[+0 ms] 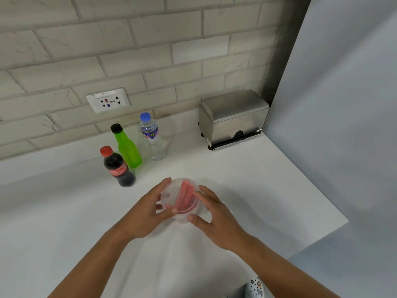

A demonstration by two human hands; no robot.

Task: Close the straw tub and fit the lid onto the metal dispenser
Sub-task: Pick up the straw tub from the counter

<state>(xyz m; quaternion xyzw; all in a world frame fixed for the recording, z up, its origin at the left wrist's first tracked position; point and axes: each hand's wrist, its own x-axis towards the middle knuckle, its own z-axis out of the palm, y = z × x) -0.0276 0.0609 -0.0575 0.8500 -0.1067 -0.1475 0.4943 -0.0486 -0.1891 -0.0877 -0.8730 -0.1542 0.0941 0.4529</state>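
Left hand (148, 208) and right hand (217, 214) cupping clear straw tub (182, 197) between curled fingers, on white counter (64, 211)

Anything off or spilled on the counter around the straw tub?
Nothing stands out. Both hands, left hand and right hand, hold the clear straw tub; the three bottles stand upright; the metal dispenser sits square by the wall. No spill visible.

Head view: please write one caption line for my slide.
Both hands, left and right, hold the clear straw tub on the white counter.
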